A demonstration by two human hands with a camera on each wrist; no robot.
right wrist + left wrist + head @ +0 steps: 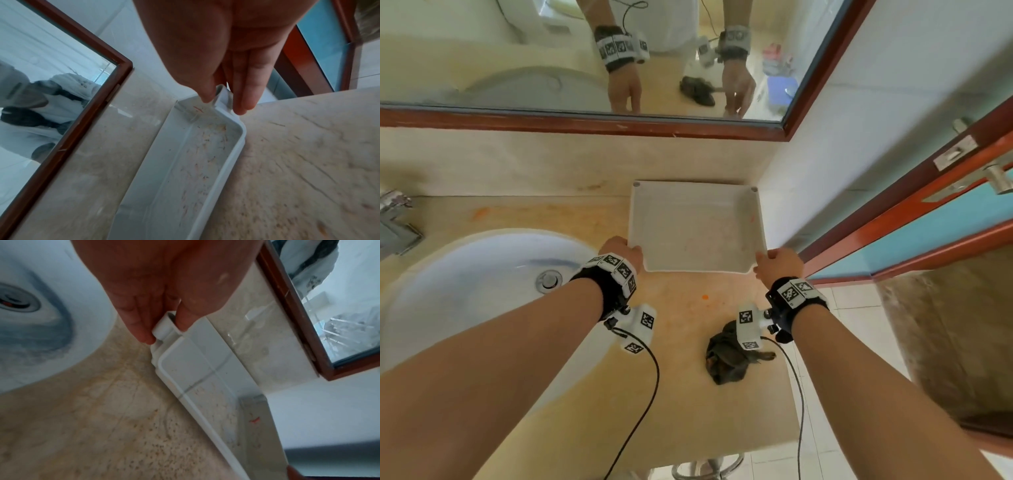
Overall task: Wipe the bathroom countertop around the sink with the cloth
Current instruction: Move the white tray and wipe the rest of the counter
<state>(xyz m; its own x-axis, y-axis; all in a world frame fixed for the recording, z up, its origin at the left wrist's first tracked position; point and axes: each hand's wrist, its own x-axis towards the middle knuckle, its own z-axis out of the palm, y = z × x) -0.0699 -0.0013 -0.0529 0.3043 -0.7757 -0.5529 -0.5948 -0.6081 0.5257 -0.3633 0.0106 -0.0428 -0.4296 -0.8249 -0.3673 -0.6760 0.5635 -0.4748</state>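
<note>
**Between both hands: tray held at its near corners, cloth not yet picked up**

Left of the left hand (624, 251), the sink (465, 274) bowl curves away, its rim close beside the wrist. That hand pinches the near-left corner of the white tray (697, 228): the left wrist view shows the thumb inside the rim and the fingers (135, 324) outside, closed on the lip.

Between the hands, the tray sits on the countertop (681, 308), its far edge toward the backsplash under the mirror (585, 68). Its floor carries pale residue and small reddish flecks. Orange specks also mark the counter just nearer than the tray.

At the near-right corner, the right hand (779, 265) pinches the same way, thumb inside, fingers (244, 91) down the outer wall.

Below the right wrist, near the counter's front edge, the dark cloth (726, 363) lies bunched and untouched by either hand.

Judgement: the step looks like clearing the tray so the surface under it can be wiped. Advice:
- Lift evenly with both pinches; the grips are small and at corners only, so a tilt could spill the residue onto the counter.
- Keep it level and low.
- Set it somewhere off the area to be wiped, clear of the cloth.
- Then free the right hand, the closer one, for the cloth.
</note>
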